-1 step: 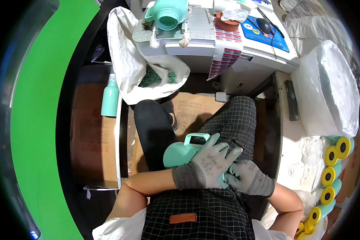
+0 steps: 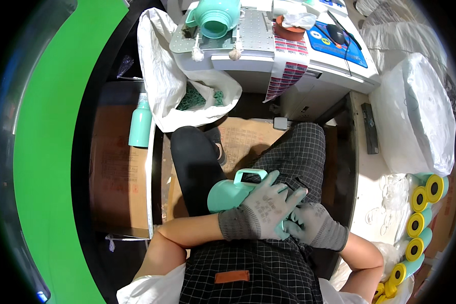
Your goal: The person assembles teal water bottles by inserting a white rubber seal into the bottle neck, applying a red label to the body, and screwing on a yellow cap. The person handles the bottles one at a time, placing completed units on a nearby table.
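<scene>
Green wall (image 2: 50, 152) at left, cardboard-covered floor (image 2: 248, 137), white workbench (image 2: 309, 71) ahead, bright overhead light.

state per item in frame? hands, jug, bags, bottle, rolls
left hand: gloved, laid over the jug
right hand: gloved, on the jug's far end
mint jug: on its side in the lap, held
second mint jug: upright on the machine top, open
white sack: open
mint bottle: upright, capped
yellow-ended rolls: stacked

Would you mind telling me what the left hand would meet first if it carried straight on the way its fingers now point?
The left hand lies over the teal jug, fingers pointing toward the person's right. Going on, it would probably meet the checked trouser leg right beyond its fingertips, though depth is hard to judge here.
</scene>
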Demonstrator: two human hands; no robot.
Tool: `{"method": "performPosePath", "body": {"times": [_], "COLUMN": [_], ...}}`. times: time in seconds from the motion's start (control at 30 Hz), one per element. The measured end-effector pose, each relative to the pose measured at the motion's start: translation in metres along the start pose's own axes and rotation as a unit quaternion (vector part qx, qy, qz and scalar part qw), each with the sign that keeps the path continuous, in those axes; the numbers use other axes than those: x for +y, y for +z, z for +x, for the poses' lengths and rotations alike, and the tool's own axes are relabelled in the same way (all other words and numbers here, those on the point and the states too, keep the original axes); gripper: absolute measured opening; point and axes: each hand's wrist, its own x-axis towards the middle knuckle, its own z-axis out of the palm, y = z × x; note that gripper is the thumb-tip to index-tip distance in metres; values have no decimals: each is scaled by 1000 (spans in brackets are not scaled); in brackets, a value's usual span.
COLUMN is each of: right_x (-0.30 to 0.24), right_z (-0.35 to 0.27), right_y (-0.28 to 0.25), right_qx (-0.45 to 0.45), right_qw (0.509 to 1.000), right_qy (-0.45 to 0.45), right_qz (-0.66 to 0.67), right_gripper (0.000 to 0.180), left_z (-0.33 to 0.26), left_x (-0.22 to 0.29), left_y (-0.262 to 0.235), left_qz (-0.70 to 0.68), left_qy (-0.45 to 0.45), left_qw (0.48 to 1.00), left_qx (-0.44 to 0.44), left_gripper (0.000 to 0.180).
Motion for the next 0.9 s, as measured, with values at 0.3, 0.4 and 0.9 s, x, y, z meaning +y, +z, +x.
{"method": "performPosePath", "body": {"times": [0.3, 0.4, 0.9], "right_x": [-21, -13, 96], "right_z": [-25, 64, 37], "right_y": [-33, -22, 60], "right_qx": [446, 527, 525], "right_qw": [893, 844, 838], "right_qy": [-64, -100, 53], "right_qz": [-11, 15, 137], "right_gripper": [25, 27, 20], "left_z": [-57, -58, -40], "left_x": [-33, -25, -51], "left_y": [-36, -23, -75], "left_qz": [-114, -98, -125], "left_qy": [17, 26, 65], "left_qw": [967, 973, 967], "left_qx": [228, 208, 213], "left_gripper": [73, 79, 78]}}
